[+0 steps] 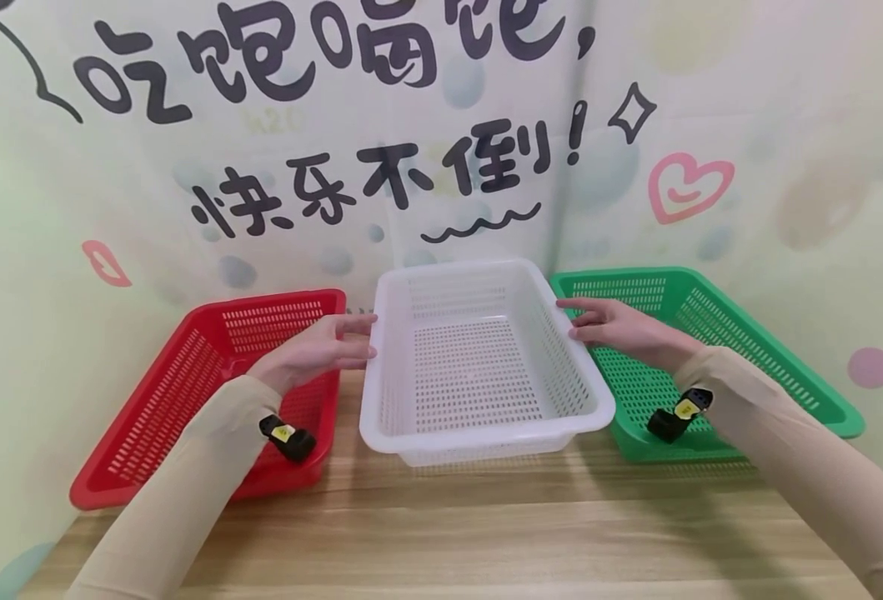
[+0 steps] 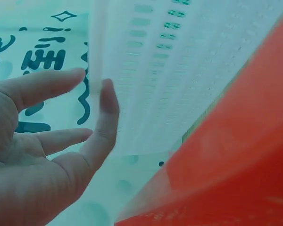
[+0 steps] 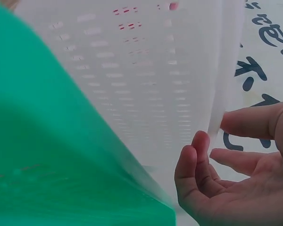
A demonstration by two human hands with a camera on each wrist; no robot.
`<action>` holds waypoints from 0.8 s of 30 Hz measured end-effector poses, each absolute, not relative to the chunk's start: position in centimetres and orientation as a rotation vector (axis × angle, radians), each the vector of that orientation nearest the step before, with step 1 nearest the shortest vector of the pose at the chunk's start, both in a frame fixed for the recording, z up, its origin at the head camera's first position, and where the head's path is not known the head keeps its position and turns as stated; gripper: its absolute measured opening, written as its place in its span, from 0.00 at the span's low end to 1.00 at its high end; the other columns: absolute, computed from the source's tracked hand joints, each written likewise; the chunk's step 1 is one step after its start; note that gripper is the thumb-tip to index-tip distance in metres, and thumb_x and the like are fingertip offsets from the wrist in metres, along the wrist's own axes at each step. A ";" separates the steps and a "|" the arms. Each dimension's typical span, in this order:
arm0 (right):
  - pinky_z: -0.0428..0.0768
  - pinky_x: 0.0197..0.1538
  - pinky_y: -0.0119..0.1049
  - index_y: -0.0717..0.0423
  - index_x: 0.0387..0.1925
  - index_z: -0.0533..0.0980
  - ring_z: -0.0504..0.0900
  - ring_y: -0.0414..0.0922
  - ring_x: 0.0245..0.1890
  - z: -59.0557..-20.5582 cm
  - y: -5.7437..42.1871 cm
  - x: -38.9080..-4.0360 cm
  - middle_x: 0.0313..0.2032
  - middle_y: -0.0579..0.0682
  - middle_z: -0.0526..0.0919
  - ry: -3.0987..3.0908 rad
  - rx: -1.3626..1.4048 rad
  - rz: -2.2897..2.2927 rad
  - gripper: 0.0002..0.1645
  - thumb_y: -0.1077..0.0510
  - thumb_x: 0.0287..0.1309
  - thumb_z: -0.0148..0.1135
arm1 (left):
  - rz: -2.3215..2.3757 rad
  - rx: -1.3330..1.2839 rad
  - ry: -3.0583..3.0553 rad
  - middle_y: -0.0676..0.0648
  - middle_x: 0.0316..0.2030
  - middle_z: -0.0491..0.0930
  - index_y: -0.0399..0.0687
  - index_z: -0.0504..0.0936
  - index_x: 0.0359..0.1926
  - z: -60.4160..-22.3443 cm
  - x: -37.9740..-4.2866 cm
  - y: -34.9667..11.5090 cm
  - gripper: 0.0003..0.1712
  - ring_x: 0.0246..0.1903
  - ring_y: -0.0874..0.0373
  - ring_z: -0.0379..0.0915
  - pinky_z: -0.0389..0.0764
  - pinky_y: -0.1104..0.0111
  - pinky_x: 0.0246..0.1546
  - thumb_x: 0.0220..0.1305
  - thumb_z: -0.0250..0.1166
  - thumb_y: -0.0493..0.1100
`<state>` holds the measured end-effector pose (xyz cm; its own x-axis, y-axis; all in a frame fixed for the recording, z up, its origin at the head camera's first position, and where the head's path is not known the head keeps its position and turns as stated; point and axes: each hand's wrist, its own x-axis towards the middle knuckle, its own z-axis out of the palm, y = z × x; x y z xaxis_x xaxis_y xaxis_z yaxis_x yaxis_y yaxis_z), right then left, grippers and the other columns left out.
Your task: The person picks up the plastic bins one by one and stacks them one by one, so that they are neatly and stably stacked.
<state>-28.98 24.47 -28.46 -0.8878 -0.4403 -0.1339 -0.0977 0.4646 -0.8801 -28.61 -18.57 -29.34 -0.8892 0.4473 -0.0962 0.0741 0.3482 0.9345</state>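
Observation:
A white plastic basket [image 1: 479, 433] with slotted walls stands in the middle of the head view, and nothing shows inside it. My left hand [image 1: 309, 346] holds its left rim, one finger bent beneath the lip in the left wrist view. On the opposite side my right hand [image 1: 621, 329] holds the right rim; in the right wrist view its thumb [image 3: 245, 125] meets the rim's edge and curled fingers [image 3: 191, 169] lie under the lip. Whether the basket's base touches the table cannot be told.
A red basket [image 1: 167, 400] stands to the left, under my left forearm. To the right is a green basket [image 1: 771, 358], partly behind my right arm. All are on a wood-grain table [image 1: 471, 533] before a printed wall cloth [image 1: 426, 225].

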 end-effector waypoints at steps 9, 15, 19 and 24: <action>0.71 0.58 0.58 0.57 0.74 0.53 0.77 0.57 0.51 -28.1 25.5 -28.5 0.57 0.65 0.73 2.356 -0.497 -1.442 0.41 0.54 0.66 0.59 | 1.616 0.487 2.230 0.42 0.67 0.62 0.44 0.56 0.74 -29.2 -28.3 -18.0 0.45 0.60 0.45 0.68 0.74 0.59 0.56 0.60 0.68 0.38; 0.74 0.56 0.56 0.58 0.73 0.53 0.78 0.56 0.50 -28.2 26.1 -28.1 0.56 0.65 0.73 2.367 -0.494 -1.471 0.41 0.54 0.66 0.59 | 1.639 0.495 2.209 0.40 0.66 0.64 0.42 0.54 0.74 -29.2 -28.2 -17.4 0.44 0.61 0.44 0.66 0.72 0.56 0.58 0.61 0.67 0.38; 0.76 0.54 0.55 0.57 0.74 0.53 0.79 0.55 0.50 -28.2 26.3 -27.9 0.57 0.65 0.73 2.378 -0.491 -1.499 0.40 0.54 0.67 0.58 | 1.654 0.468 2.209 0.40 0.65 0.64 0.43 0.54 0.74 -29.0 -27.9 -17.0 0.44 0.61 0.44 0.65 0.71 0.55 0.59 0.61 0.67 0.38; 0.80 0.49 0.50 0.56 0.73 0.54 0.81 0.53 0.47 -28.1 26.7 -27.7 0.57 0.66 0.73 2.421 -0.496 -1.538 0.38 0.54 0.68 0.56 | 1.675 0.439 2.229 0.41 0.63 0.67 0.47 0.56 0.74 -28.5 -27.9 -16.4 0.43 0.59 0.46 0.68 0.70 0.54 0.59 0.62 0.67 0.39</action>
